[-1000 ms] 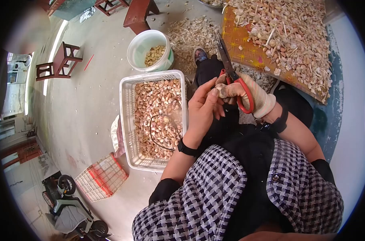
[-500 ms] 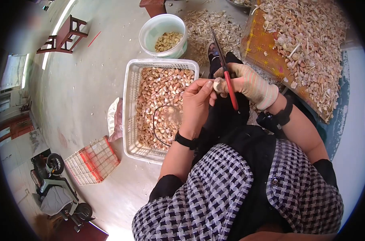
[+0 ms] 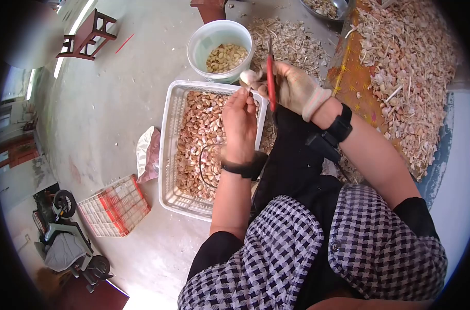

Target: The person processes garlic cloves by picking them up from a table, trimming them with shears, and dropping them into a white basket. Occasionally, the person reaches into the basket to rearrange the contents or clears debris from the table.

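Note:
My right hand, in a pale glove, is closed round red-handled scissors, their dark blades pointing away from me. A whitish garlic bulb shows at the gloved fingertips, beside the red handle. My left hand is bare, its fingers pinched together just below the bulb; what lies between them is too small to make out. Beneath the left hand stands a white basket full of garlic cloves. A pale bucket holding yellowish pieces is just beyond the bulb.
Garlic and husks cover a patterned board at the right. More husks lie on the floor near a metal bowl. A red-and-white crate, a sack, a wooden stool and a scooter are at the left.
Both hands have moved away from my body and a little left, toward the bucket. The scissors and bulb moved with them, and the scissors now stand more upright in view.

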`<move>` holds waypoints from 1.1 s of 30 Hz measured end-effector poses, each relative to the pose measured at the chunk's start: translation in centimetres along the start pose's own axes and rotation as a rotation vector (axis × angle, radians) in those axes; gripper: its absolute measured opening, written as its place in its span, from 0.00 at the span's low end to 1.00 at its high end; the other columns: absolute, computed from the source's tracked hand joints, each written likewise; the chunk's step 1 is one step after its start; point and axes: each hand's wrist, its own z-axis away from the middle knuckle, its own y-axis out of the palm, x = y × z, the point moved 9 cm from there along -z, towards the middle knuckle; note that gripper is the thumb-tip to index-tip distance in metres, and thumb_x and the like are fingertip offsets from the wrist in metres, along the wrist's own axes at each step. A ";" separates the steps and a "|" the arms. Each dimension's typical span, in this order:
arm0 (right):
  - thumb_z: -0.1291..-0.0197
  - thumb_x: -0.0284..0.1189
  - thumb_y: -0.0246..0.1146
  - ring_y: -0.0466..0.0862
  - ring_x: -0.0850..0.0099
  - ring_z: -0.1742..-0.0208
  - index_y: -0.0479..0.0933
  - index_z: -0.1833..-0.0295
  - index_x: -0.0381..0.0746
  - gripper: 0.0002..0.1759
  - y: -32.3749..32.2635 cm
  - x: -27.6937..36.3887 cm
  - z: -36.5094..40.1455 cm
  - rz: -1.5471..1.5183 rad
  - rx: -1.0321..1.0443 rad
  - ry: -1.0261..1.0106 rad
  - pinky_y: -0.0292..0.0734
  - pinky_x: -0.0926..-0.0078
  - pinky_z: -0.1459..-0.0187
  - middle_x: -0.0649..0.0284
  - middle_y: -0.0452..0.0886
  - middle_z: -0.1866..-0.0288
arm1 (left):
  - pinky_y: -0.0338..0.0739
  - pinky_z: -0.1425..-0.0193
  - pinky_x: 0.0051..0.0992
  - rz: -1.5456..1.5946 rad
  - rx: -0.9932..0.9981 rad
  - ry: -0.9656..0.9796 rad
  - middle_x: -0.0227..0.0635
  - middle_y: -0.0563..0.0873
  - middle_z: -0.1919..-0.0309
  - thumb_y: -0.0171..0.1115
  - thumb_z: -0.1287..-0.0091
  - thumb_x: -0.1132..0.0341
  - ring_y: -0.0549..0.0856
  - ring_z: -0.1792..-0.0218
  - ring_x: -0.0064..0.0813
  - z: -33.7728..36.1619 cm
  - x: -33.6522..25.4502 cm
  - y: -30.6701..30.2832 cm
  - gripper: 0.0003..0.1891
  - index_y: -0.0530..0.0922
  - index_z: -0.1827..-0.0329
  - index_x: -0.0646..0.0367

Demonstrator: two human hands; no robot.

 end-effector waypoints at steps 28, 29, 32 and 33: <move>0.44 0.31 0.69 0.74 0.83 0.79 0.71 0.62 0.41 0.12 -10.0 2.6 12.1 0.627 -0.401 -0.030 0.66 0.90 0.81 0.62 0.81 0.65 | 0.82 0.68 0.26 -1.205 -0.581 0.303 0.41 0.89 0.66 0.63 0.39 0.72 0.88 0.71 0.28 -12.3 -6.9 -23.2 0.10 0.85 0.58 0.69; 0.44 0.30 0.69 0.75 0.83 0.78 0.71 0.62 0.41 0.12 -10.5 2.5 12.2 0.611 -0.402 -0.024 0.66 0.90 0.81 0.62 0.81 0.65 | 0.83 0.65 0.28 -1.258 -0.609 0.295 0.41 0.89 0.66 0.65 0.40 0.69 0.88 0.70 0.30 -13.3 -6.8 -24.0 0.11 0.85 0.57 0.68; 0.43 0.29 0.68 0.77 0.82 0.76 0.71 0.61 0.40 0.12 -11.2 1.9 12.7 0.558 -0.427 0.007 0.68 0.89 0.79 0.62 0.81 0.66 | 0.79 0.49 0.39 -1.748 -0.562 0.379 0.50 0.87 0.61 0.65 0.41 0.61 0.87 0.57 0.45 -17.3 -5.9 -26.5 0.16 0.85 0.55 0.62; 0.43 0.29 0.68 0.77 0.82 0.76 0.71 0.61 0.40 0.12 -11.7 1.9 13.0 0.563 -0.439 0.010 0.68 0.89 0.79 0.62 0.81 0.66 | 0.79 0.50 0.39 -1.715 -0.592 0.238 0.50 0.87 0.61 0.64 0.42 0.64 0.86 0.56 0.46 -17.0 -5.2 -25.7 0.14 0.85 0.56 0.62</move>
